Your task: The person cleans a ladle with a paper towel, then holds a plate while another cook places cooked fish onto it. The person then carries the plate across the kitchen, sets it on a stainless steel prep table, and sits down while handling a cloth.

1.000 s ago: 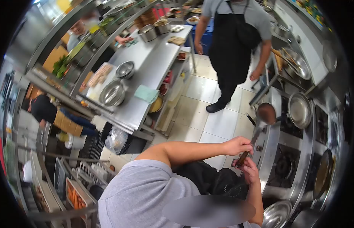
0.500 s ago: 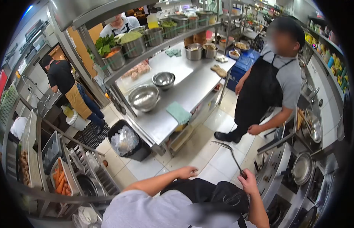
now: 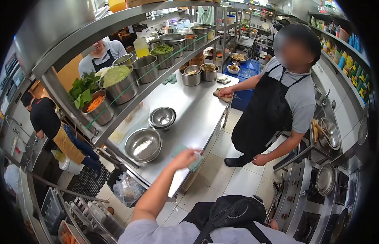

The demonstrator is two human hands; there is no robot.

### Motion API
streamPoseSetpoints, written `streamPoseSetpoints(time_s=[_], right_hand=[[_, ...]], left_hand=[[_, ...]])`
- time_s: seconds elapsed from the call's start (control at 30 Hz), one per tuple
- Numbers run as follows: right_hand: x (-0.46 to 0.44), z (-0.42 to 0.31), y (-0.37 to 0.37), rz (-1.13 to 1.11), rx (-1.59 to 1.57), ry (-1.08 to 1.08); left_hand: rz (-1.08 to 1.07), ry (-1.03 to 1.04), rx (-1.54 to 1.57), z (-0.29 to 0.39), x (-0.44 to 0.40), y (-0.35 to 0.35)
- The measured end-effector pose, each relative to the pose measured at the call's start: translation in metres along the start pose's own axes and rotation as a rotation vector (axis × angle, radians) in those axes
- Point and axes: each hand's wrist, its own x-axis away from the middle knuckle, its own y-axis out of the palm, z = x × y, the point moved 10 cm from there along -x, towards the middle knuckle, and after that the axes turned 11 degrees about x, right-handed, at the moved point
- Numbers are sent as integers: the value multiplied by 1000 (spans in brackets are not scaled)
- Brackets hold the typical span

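My left hand [image 3: 184, 159] is stretched out over a folded green cloth [image 3: 196, 163] at the near edge of the steel table. Its fingers look extended and slightly blurred; whether they touch the cloth I cannot tell. Low at my side, my right hand [image 3: 273, 224] is mostly hidden by my apron and body. A long-handled metal spoon [image 3: 258, 198] sticks up beside it, its handle leading down to that hand. Two groups of steel bowls, a large bowl [image 3: 143, 145] and smaller nested bowls [image 3: 162, 117], stand on the table beyond my left hand.
A co-worker in a black apron [image 3: 262, 110] stands across the aisle, one hand on a brown cloth [image 3: 223, 94]. The shelf [image 3: 128, 97] over the table carries several pots of vegetables. At right is the stove [image 3: 293, 191]; at left, a bin [image 3: 127, 189].
My left hand has reached forward from near my waist to the green cloth. My right hand has dropped down with the spoon. The co-worker's hand has moved onto the brown cloth.
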Motion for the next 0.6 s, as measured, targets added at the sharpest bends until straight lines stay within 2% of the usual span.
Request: streamPoseSetpoints(time_s=[0.03,0.07,0.1,0.17,0.23,0.3,0.47,0.5,0.57,0.6], right_hand=[[-2,16,6,74,-20,-61],[3,26,4,56,-40,-21],[1,25,0,21,-46,26],[-9,19,-7,-24,-64,75],[-33,6,-16,-45,-81,80],[-70,-12,-28,-54,-95,52],[-195,-98,-99,-53,-108,-119],[-221,-122,-120,-46,-114,-171],[-270,-182,-169,-27,-150,-294],[-291,-216,-196,-17,-175,-359]], left_hand=[[78,151,112,36,-31,-30],[123,317,39,79,-57,-60],[181,375,51,107,-83,-85],[264,343,110,151,-137,-128],[318,553,84,209,-178,-161],[422,640,114,234,-224,-192],[652,700,10,276,-316,-277],[717,649,-47,281,-333,-297],[727,604,65,283,-378,-337],[780,585,-1,282,-402,-361]])
